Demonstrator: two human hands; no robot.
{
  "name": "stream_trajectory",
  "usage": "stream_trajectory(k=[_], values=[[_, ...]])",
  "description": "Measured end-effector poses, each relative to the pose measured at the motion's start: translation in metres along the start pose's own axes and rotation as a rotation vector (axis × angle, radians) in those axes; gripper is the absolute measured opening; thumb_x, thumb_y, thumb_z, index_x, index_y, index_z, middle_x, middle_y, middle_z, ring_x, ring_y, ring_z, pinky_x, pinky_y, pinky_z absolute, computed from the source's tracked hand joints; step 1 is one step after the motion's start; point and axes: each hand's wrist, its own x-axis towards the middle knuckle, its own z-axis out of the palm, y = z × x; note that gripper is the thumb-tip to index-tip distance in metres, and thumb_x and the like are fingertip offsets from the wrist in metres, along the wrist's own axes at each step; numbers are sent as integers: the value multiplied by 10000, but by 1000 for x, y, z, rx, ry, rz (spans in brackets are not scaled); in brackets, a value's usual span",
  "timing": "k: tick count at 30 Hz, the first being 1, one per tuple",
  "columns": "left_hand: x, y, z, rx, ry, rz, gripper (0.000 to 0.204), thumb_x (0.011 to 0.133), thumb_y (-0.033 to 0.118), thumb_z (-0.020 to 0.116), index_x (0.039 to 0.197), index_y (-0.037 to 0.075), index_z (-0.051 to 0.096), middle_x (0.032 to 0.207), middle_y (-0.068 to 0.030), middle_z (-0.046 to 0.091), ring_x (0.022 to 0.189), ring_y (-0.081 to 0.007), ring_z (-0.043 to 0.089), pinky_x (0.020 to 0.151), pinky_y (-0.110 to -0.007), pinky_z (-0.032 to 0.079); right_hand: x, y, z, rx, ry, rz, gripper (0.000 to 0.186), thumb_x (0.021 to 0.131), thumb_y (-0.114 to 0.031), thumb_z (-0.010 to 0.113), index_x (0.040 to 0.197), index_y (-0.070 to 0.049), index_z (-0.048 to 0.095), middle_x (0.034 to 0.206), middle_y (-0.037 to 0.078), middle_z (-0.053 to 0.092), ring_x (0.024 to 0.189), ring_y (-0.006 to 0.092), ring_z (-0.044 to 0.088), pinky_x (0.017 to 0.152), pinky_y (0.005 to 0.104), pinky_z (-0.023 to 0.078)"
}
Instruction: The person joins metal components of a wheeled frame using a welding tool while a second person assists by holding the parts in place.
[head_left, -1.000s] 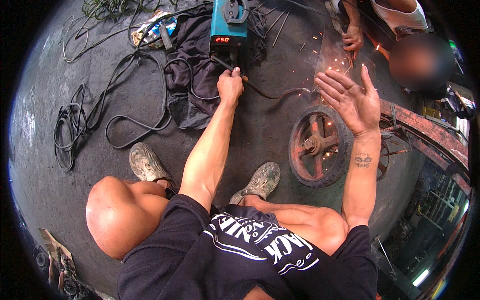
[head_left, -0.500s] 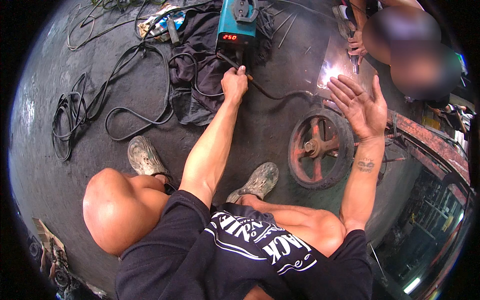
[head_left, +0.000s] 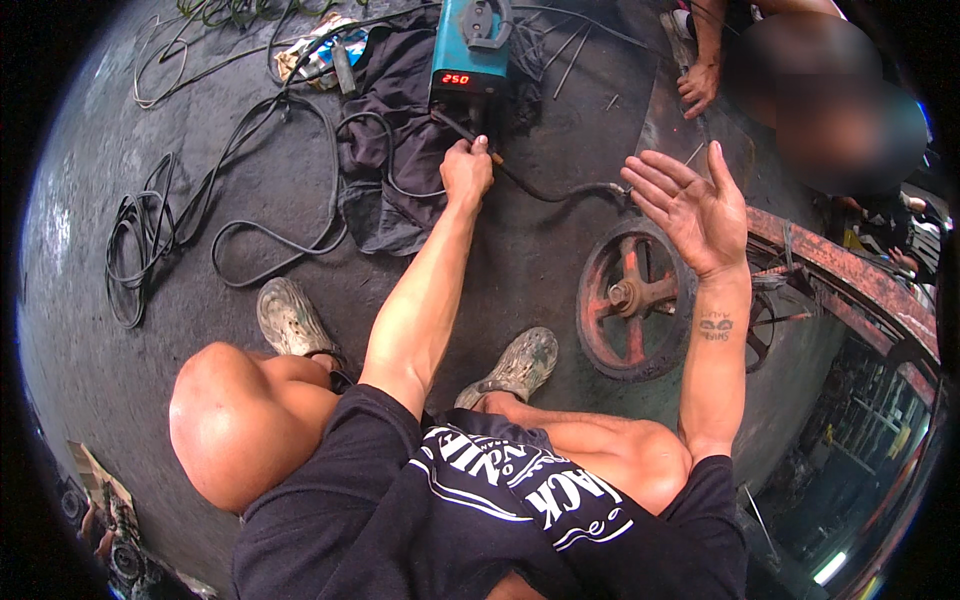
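Observation:
My left hand (head_left: pixel 467 175) is closed around a dark welding cable (head_left: pixel 535 190) just in front of a teal welding machine (head_left: pixel 470 50) with a lit red display. The cable curves away to the right. My right hand (head_left: pixel 690 213) is raised with its palm showing, fingers stretched out and thumb apart, holding nothing. It hovers beside a red spoked wheel (head_left: pixel 632 295) with a dark rim. Beyond it, a co-worker's hand (head_left: pixel 698 88) grips a dark tool, probably an electrode holder, with a thin rod below it over a metal plate (head_left: pixel 665 120).
Coils of black cable (head_left: pixel 140 250) spread over the floor at left. Dark cloth (head_left: pixel 390 210) lies under the welding machine. Thin rods (head_left: pixel 570 62) lie near it. A red metal frame (head_left: pixel 840 255) runs along the right side. My feet in clogs (head_left: pixel 520 365) stand near the wheel.
The bright welding arc at the plate has gone out. My right hand has shifted slightly left, still open. The co-worker's hand has moved slightly left. My left hand stays on the cable.

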Motion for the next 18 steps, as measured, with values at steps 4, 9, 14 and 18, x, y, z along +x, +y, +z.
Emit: stream_trajectory(k=[4,9,14,18], values=[[-4,1,0,101,115,92,412,999,383,608,1004,-15,711,859,-221,736,836,-369,730,799,-454,523,-1,-1,-2,-3,45,-15,895,1052,-631,379,1444,173,413,1509,349,435,1441,410,441,1200,475,381],[-6,6,-2,-21,10,43,396,1016,368,608,916,-7,690,679,-136,685,580,-230,673,616,-397,505,3,12,-3,-38,65,1,915,1035,-646,410,1455,167,401,1495,329,465,1427,388,466,1188,466,393],[-16,14,-5,-50,-13,30,382,1027,333,606,889,-20,648,674,-108,671,507,-195,614,534,-376,469,6,16,-5,-122,-17,-25,904,1029,-649,430,1435,158,423,1453,331,500,1354,374,551,1100,424,507],[-20,20,-7,-119,-39,39,347,1039,299,592,943,-28,652,753,-109,714,496,-170,591,490,-351,450,6,14,-5,-105,38,-38,868,1030,-647,430,1378,145,497,1396,317,560,1335,365,568,1089,417,523]])
